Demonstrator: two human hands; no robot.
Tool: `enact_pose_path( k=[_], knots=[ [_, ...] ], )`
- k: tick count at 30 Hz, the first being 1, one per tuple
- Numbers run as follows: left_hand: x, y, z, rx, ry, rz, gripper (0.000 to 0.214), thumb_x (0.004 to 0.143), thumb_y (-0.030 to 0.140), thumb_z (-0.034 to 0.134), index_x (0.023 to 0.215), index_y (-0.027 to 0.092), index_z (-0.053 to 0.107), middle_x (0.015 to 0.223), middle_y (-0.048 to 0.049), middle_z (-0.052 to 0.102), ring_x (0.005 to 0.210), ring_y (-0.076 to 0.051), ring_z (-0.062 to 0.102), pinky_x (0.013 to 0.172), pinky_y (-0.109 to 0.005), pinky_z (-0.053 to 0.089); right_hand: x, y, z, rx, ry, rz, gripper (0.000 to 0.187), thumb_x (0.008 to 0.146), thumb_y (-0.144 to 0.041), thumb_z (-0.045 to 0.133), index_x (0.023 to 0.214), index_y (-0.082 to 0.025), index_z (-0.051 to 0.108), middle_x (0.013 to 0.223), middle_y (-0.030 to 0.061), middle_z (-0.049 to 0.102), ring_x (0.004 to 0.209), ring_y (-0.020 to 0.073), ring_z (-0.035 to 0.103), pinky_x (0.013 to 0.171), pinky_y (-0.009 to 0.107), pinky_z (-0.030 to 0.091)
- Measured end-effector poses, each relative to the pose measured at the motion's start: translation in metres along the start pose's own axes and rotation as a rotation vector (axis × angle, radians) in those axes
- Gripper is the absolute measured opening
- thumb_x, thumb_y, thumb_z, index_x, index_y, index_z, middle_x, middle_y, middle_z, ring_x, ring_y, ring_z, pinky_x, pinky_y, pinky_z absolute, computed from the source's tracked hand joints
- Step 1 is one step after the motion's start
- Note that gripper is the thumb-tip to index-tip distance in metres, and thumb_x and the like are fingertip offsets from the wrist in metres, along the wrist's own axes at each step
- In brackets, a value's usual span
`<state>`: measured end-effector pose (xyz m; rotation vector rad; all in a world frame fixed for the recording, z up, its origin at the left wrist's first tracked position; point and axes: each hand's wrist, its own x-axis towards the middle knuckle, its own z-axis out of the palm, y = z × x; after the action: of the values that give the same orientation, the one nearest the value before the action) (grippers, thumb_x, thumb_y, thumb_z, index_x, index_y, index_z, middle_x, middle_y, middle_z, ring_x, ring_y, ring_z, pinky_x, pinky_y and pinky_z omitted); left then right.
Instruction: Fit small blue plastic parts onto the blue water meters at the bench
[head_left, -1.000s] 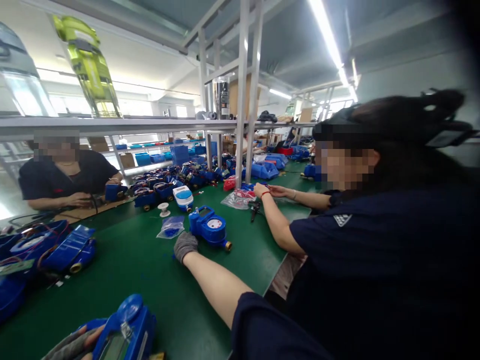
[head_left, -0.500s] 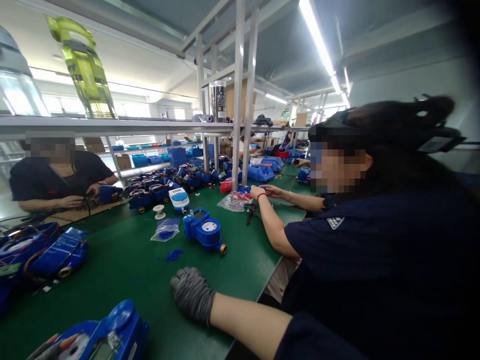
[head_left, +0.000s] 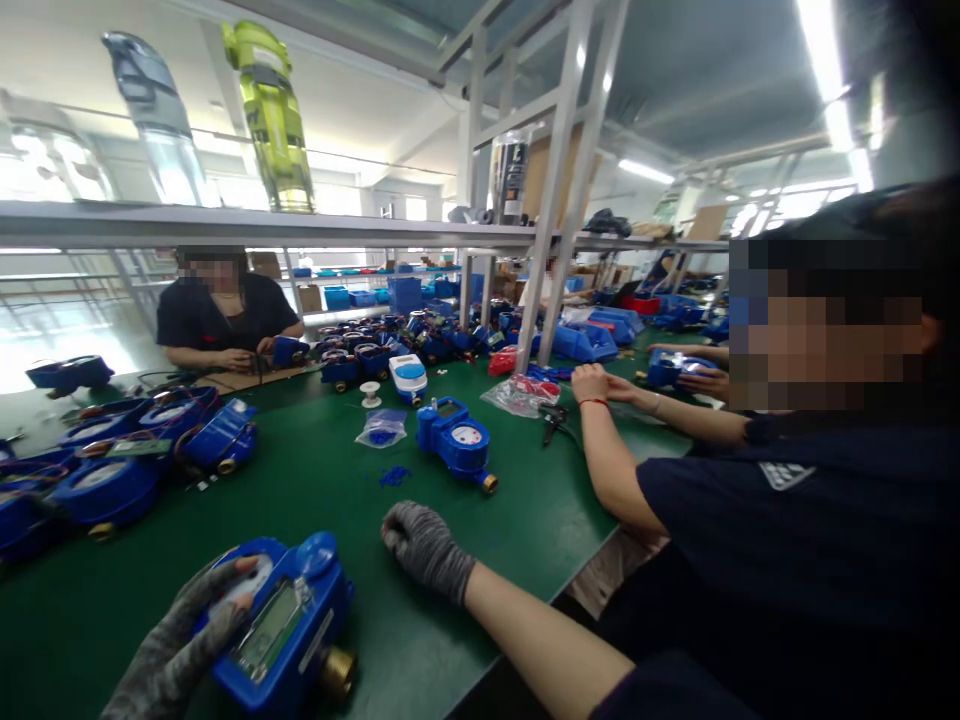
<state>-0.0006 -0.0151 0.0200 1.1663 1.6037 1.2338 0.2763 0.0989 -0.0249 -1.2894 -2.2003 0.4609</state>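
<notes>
My left hand (head_left: pixel 176 640), in a grey glove, grips a blue water meter (head_left: pixel 289 625) with a grey display and a brass fitting at the near edge of the green table (head_left: pixel 315 500). In a matching glove, my right hand (head_left: pixel 424 545) rests on the table just right of that meter, its fingers curled in. What they hold, if anything, is hidden. A little pile of small blue parts (head_left: pixel 394 476) lies beyond it, in front of a clear bag of parts (head_left: pixel 381 428) and another blue meter (head_left: pixel 459 442).
A person's arms (head_left: pixel 611 450) work at the table edge on my right, by a plastic bag (head_left: pixel 521 393) and pliers (head_left: pixel 553 420). Another person (head_left: pixel 221 315) sits across. Several blue meters (head_left: pixel 150 445) crowd the left side. Shelf posts (head_left: pixel 559 200) rise mid-table.
My right hand has drawn back from the blue parts near the far meter to the table's near edge. The view swung left and the held meter came further into sight.
</notes>
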Motion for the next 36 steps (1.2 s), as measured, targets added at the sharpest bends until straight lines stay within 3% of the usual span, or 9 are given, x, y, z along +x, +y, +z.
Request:
enact_pose_path(
  k=[3,6,16,22,25,28,30,33,36],
  knots=[
    [-0.011,0.017,0.008,-0.151,-0.047,-0.046,0.05,0.072,0.053,0.076,0.116,0.032,0.066,0.144,-0.0008,0.05,0.133,-0.034,0.044,0.11,-0.048,0.041,-0.008,-0.013,-0.002,0.313,0.07,-0.084,0.009,0.085,-0.014,0.06,0.09,-0.016,0.066,0.09,0.0048,0.07,0.085,0.0165,0.065,0.079,0.026,0.05],
    [-0.013,0.023,0.013,-0.255,-0.064,0.0,0.045,0.074,0.046,0.076,0.113,0.025,0.066,0.14,-0.0065,0.052,0.128,-0.035,0.048,0.105,-0.047,0.045,-0.013,-0.024,-0.005,0.415,0.03,-0.175,0.008,0.085,-0.013,0.06,0.088,-0.017,0.066,0.087,0.0047,0.068,0.082,0.0173,0.063,0.076,0.029,0.049],
    [-0.011,0.016,0.011,-0.213,-0.07,0.114,0.04,0.078,0.043,0.074,0.111,0.021,0.066,0.136,-0.0104,0.053,0.126,-0.036,0.048,0.104,-0.047,0.042,-0.014,-0.032,0.0,0.341,-0.047,-0.328,0.009,0.087,-0.014,0.057,0.085,-0.017,0.065,0.083,0.0041,0.063,0.077,0.017,0.056,0.073,0.03,0.045],
    [-0.011,0.018,0.011,-0.196,-0.061,0.122,0.041,0.075,0.045,0.075,0.109,0.023,0.067,0.133,-0.0086,0.054,0.125,-0.034,0.049,0.101,-0.042,0.044,-0.017,-0.024,0.002,0.226,0.008,-0.592,0.013,0.093,-0.02,0.052,0.093,-0.017,0.065,0.086,0.0064,0.061,0.079,0.0183,0.055,0.072,0.032,0.046],
    [-0.01,0.017,0.011,-0.2,-0.061,0.131,0.039,0.076,0.044,0.075,0.108,0.023,0.068,0.133,-0.0087,0.054,0.124,-0.033,0.049,0.101,-0.042,0.044,-0.025,-0.02,0.003,0.19,0.036,-0.651,0.018,0.094,-0.02,0.05,0.104,-0.018,0.065,0.093,0.0084,0.063,0.084,0.0198,0.057,0.076,0.034,0.047],
    [-0.01,0.017,0.011,-0.186,-0.061,0.151,0.038,0.076,0.043,0.075,0.107,0.023,0.068,0.133,-0.0086,0.053,0.127,-0.033,0.047,0.102,-0.04,0.043,-0.029,-0.021,-0.001,0.288,-0.049,-0.527,0.023,0.093,-0.021,0.05,0.11,-0.021,0.065,0.101,0.0085,0.065,0.093,0.0209,0.059,0.083,0.037,0.048],
    [-0.011,0.018,0.011,-0.188,-0.062,0.15,0.037,0.076,0.043,0.075,0.107,0.023,0.068,0.134,-0.0083,0.053,0.127,-0.032,0.047,0.101,-0.038,0.044,-0.026,-0.025,-0.005,0.478,-0.169,-0.295,0.021,0.093,-0.026,0.052,0.108,-0.021,0.066,0.101,0.0074,0.066,0.092,0.0204,0.061,0.083,0.036,0.05],
    [-0.013,0.02,0.011,-0.215,-0.067,0.124,0.039,0.075,0.044,0.075,0.107,0.023,0.068,0.133,-0.0084,0.053,0.123,-0.033,0.05,0.097,-0.039,0.047,-0.014,-0.037,-0.009,0.871,-0.439,0.106,0.031,0.089,-0.042,0.057,0.109,-0.018,0.062,0.093,0.0063,0.068,0.078,0.0195,0.065,0.07,0.034,0.053],
    [-0.015,0.021,0.01,-0.223,-0.063,0.118,0.041,0.074,0.043,0.076,0.108,0.022,0.067,0.132,-0.0091,0.054,0.122,-0.034,0.051,0.097,-0.039,0.047,-0.003,-0.048,-0.01,1.078,-0.618,0.3,0.043,0.077,-0.047,0.068,0.106,-0.015,0.06,0.08,0.0038,0.067,0.064,0.0171,0.063,0.057,0.028,0.05]
  ],
)
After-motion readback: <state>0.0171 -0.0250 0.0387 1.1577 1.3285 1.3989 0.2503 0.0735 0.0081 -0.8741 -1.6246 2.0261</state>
